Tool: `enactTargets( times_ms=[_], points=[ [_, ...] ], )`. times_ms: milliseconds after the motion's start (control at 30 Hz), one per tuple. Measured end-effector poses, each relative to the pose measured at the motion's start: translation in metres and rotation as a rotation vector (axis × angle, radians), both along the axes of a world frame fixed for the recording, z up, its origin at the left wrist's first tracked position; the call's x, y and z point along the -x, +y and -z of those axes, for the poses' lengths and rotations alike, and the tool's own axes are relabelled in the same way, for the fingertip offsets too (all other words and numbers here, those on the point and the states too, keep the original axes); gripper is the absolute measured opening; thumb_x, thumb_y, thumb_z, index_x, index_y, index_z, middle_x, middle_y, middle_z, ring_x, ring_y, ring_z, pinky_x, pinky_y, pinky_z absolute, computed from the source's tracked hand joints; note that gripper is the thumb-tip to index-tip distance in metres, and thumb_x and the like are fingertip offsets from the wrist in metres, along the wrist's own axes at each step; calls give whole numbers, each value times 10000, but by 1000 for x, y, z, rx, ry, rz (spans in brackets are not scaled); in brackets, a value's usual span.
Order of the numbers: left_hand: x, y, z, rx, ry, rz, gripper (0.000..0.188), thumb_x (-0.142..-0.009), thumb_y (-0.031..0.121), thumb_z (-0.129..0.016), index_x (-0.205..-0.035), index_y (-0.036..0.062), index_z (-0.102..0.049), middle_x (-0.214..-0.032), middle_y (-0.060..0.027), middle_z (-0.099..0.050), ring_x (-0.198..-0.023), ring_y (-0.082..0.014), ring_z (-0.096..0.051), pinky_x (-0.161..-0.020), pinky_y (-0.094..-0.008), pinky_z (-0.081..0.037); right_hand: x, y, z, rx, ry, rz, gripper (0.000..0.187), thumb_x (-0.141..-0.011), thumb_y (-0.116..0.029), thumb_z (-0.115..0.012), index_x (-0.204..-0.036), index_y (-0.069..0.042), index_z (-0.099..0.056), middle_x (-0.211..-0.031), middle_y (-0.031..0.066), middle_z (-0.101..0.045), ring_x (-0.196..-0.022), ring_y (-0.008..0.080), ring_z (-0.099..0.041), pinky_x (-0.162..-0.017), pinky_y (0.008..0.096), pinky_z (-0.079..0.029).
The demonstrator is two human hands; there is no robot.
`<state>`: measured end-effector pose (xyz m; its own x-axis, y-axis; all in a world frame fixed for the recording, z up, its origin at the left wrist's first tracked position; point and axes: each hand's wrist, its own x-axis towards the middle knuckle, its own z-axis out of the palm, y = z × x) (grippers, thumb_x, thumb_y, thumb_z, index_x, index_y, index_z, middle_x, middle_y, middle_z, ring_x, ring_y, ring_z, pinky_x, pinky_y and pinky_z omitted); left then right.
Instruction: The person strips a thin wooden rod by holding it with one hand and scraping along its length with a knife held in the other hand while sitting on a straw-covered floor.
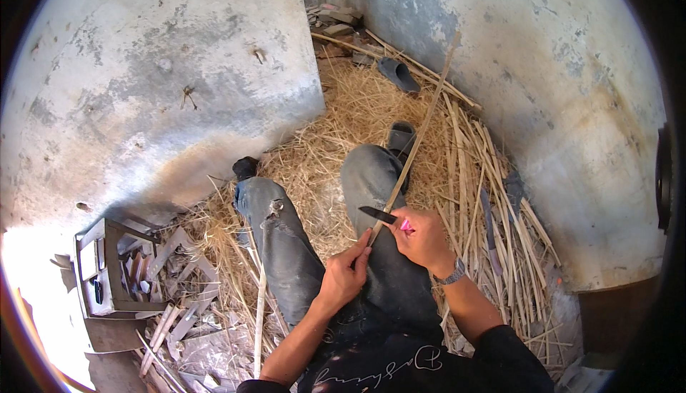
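A long, thin strip of bamboo or wood point(426, 123) slants from my lap up toward the far wall. Near its lower end my left hand point(344, 273) is closed, pinching the strip between thumb and fingers. My right hand point(423, 241) grips a knife point(376, 214), its dark blade pointing left and lying across the strip just above my left fingers. A bit of pink shows at the knife's handle inside my fist. Both hands are over my right thigh, close together.
Pale shavings point(325, 150) cover the floor between my legs. Many long strips point(500, 250) lie along the right wall. A slipper point(398, 74) rests farther off. On the left stand a wooden stool-like frame point(118, 307) and scraps. A wall edge point(314, 57) juts in at far left.
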<state>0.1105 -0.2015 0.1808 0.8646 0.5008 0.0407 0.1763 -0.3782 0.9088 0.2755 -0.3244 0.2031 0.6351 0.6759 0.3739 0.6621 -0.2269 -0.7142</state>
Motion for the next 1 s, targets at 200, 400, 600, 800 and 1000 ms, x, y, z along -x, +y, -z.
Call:
enactTargets(
  times_ms=[200,400,600,800,1000],
  points=[
    [2,3,21,51,-55,-61,352,-1003,101,-619,-1351,57,-647,-752,-204,-678,-604,-138,-604,-616,-321,-510,15,-7,-17,2,80,-201,178,-847,-175,-801,-878,-39,-691,-677,155,-641,-585,310,-644,-540,372,-478],
    [14,14,14,297,14,17,397,-1011,123,-613,-1388,1,-595,-799,-152,-682,-689,-89,-581,-661,-305,-512,6,-31,-16,-111,287,-45,222,-902,-231,-784,-891,-30,-691,-655,58,-616,-550,110,-548,-518,298,-423],
    [63,24,-7,46,191,121,669,-930,168,-725,-1525,44,-446,-849,-128,-706,-706,-132,-615,-678,-297,-509,-12,-50,-12,-97,417,232,298,-973,-305,-709,-991,-11,-659,-647,-31,-569,-559,28,-487,-499,230,-372],
    [129,32,0,95,313,195,631,-922,166,-740,-1489,36,-495,-900,-112,-731,-783,-129,-659,-736,-306,-543,-6,-56,17,-227,766,161,401,-1097,-373,-473,-974,-23,-626,-600,-53,-437,-501,39,-383,-469,244,-319],
    [166,22,14,339,263,131,524,-997,157,-661,-1463,-26,-503,-1029,-74,-702,-891,-92,-600,-817,-266,-501,3,-44,15,-192,605,129,414,-1116,-340,-417,-951,-28,-633,-583,-43,-407,-499,54,-364,-488,265,-319]
  ],
)
